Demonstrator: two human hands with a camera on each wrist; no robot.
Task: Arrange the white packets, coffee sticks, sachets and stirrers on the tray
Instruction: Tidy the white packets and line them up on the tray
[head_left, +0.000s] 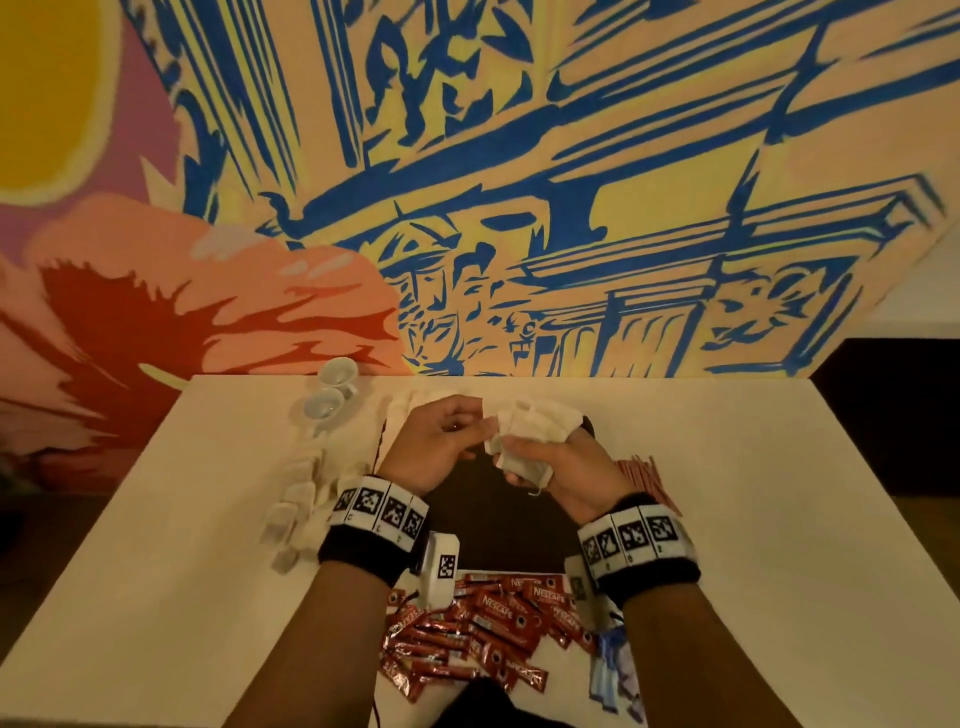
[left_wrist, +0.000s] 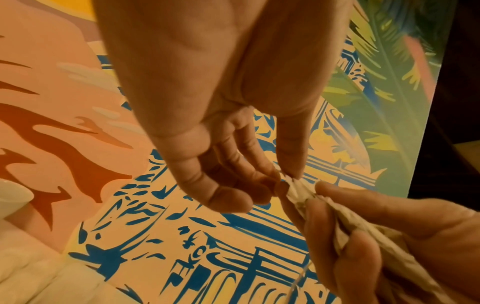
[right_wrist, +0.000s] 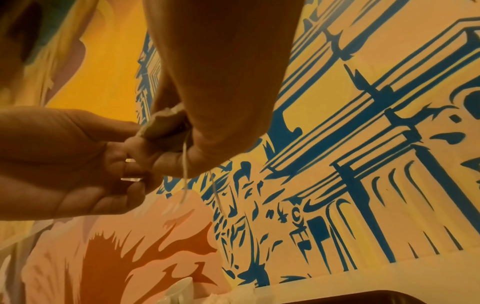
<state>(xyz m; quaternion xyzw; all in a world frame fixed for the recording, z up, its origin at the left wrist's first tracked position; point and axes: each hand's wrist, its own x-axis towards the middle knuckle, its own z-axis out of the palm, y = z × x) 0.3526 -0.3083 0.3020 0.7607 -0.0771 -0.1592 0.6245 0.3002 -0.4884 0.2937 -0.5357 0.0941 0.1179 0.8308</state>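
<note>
Right hand (head_left: 561, 467) clutches a bunch of white packets (head_left: 535, 426); left hand (head_left: 441, 441) pinches one. The dark tray (head_left: 498, 519) looks bare (coffee sticks (head_left: 488, 634) unsorted): an early stage.

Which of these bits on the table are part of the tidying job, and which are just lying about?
Part of the job:
white packets, bunched in the right hand, pinched by the left hand
coffee sticks
dark tray

Lying about:
two white cups

Both hands raised, left hand (head_left: 441, 441) pinching — right hand (head_left: 561, 467) gripping
</note>
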